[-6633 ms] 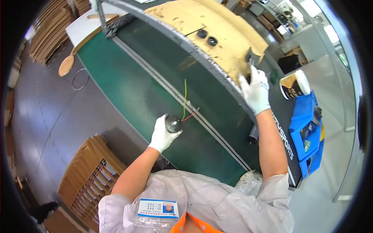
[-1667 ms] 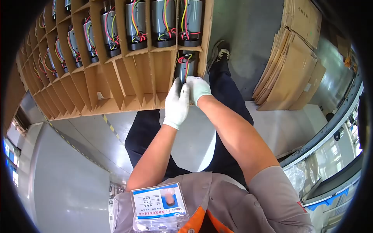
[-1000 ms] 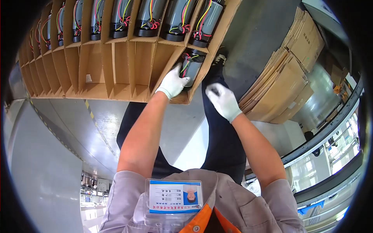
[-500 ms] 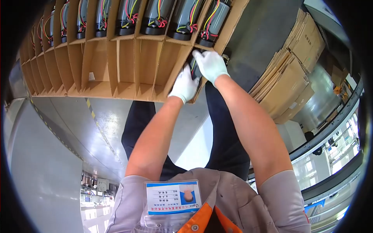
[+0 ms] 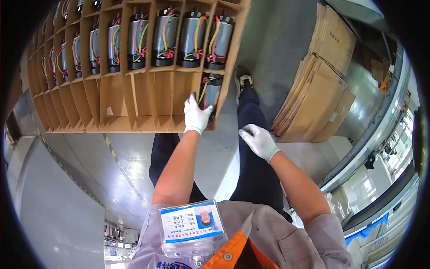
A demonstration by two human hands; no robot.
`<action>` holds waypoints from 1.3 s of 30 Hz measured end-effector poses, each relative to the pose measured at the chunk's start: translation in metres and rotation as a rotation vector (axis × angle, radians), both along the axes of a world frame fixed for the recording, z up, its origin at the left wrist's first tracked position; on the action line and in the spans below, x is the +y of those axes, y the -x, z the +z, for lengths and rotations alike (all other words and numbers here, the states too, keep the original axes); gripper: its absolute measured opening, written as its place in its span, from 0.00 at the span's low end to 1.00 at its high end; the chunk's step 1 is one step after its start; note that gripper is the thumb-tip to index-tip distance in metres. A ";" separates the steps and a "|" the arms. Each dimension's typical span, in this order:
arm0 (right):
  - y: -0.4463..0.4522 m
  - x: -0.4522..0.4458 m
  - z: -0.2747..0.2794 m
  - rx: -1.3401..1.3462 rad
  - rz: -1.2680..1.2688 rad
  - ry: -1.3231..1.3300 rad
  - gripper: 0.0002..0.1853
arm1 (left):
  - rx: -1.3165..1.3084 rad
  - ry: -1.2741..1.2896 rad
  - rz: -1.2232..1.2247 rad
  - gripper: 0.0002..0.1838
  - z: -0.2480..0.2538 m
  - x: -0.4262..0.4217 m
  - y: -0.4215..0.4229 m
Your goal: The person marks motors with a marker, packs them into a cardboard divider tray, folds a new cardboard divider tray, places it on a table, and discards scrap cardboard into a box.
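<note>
My left hand point(image 5: 196, 117), in a white glove, is at the front of a cardboard box with dividers point(image 5: 165, 127). Its fingers are apart over the divider wall, and the thumb is by the lower part of a grey cylindrical motor point(image 5: 212, 93). This motor lies in the front right compartment, with red and yellow wires at its far end. The hand partly covers that compartment. My right hand point(image 5: 260, 141), also gloved, is away from the box above my leg. Its fingers are loosely curled with a gap between them, and nothing shows in them.
Behind the front row, similar wired motors point(image 5: 191, 40) stand in their compartments. A stack of flattened cardboard point(image 5: 313, 98) leans on the right. My shoe point(image 5: 244, 81) is beside the box's right edge. Yellow-black tape point(image 5: 112, 154) marks the floor at left.
My right hand has left the front right compartment and moved back toward me. The motor there now shows more plainly. My left hand is still by it, and the box appears lower in view.
</note>
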State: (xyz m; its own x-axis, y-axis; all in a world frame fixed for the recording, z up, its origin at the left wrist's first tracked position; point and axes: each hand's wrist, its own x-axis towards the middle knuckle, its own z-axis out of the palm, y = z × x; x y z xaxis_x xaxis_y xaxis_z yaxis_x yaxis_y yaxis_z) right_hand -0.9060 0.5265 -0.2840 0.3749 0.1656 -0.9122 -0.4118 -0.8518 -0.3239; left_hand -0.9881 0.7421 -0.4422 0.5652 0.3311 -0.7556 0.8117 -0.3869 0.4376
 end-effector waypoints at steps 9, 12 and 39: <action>-0.038 -0.106 0.179 -0.514 -0.381 -0.117 0.16 | -0.095 -0.131 -0.193 0.62 0.020 0.012 -0.003; -0.063 -0.201 0.249 -0.896 -0.559 0.040 0.11 | -0.106 -0.131 -0.149 0.54 0.090 -0.013 -0.031; -0.163 -0.679 0.302 -0.531 -1.921 -0.380 0.24 | -0.383 0.645 -0.541 0.40 0.476 -0.436 -0.340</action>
